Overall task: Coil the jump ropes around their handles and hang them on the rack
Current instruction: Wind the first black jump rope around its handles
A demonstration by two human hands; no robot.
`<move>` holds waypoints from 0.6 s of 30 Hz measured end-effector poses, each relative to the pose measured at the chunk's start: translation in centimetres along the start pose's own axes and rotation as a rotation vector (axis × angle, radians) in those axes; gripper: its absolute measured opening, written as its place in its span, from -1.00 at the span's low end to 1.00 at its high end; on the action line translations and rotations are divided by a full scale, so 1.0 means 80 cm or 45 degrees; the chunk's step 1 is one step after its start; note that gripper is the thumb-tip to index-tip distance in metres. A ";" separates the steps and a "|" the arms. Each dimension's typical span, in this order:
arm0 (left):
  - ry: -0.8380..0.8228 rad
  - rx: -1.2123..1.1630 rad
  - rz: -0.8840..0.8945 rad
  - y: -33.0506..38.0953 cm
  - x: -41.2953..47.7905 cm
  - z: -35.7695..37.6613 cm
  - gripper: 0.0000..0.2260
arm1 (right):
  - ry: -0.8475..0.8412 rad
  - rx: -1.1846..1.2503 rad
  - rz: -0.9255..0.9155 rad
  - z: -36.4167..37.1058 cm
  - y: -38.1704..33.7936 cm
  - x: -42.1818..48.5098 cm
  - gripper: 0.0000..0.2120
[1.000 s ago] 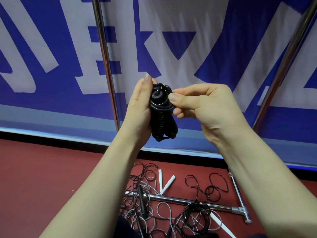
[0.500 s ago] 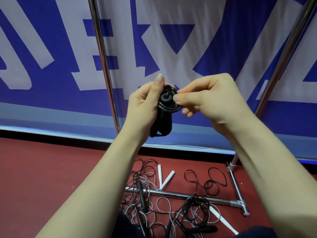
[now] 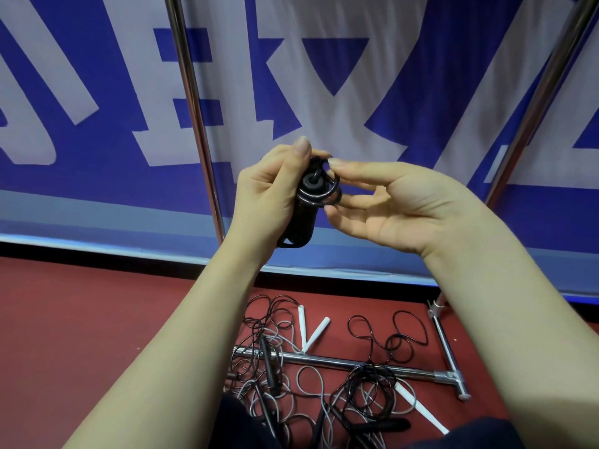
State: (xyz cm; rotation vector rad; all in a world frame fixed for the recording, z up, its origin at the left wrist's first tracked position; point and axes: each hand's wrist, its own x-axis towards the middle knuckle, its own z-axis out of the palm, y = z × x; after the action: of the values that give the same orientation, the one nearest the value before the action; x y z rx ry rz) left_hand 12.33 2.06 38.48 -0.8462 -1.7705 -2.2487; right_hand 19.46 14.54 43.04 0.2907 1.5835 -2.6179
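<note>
My left hand (image 3: 265,192) grips a black jump rope (image 3: 303,218) whose cord is coiled tightly round its upright handles, held at chest height in front of the banner. My right hand (image 3: 389,205) has its palm turned up. Its thumb and fingertips pinch the top loops of cord at the handle end. The chrome rack's left upright (image 3: 194,124) rises just behind the bundle, and its right upright (image 3: 534,108) leans at the far right. The rack's top bar is out of view.
On the red floor below lie several loose ropes: a tangle of black and grey cords (image 3: 269,367), white handles (image 3: 311,328), a black cord (image 3: 389,335). They drape over the rack's base bar (image 3: 356,362). A blue and white banner (image 3: 97,173) hangs behind.
My right hand has rolled from knuckles-up to palm-up while keeping hold of the top loops. My left hand has kept its grip, and the bundle has tilted slightly toward me.
</note>
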 end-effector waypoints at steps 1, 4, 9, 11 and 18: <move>-0.011 0.020 0.019 -0.002 0.001 -0.002 -0.73 | -0.008 0.000 0.025 -0.001 0.000 0.000 -0.78; -0.021 0.033 0.055 -0.003 0.004 -0.007 -0.73 | -0.008 -0.018 0.059 -0.001 0.002 0.001 -0.79; 0.038 0.020 0.098 0.001 0.006 -0.008 -0.85 | 0.086 -0.069 -0.015 0.000 0.002 0.005 -0.84; 0.053 -0.005 0.088 0.002 0.007 -0.009 -0.88 | 0.082 -0.023 -0.009 0.001 0.003 0.005 -0.86; 0.103 -0.037 0.066 0.004 0.007 -0.006 -0.81 | 0.149 0.034 -0.082 0.010 0.008 0.007 -0.94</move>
State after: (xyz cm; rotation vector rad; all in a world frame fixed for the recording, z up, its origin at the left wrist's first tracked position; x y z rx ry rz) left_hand 11.80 1.64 38.96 -0.7855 -1.6660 -2.2473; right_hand 18.91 13.54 42.70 0.4087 1.6204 -2.7189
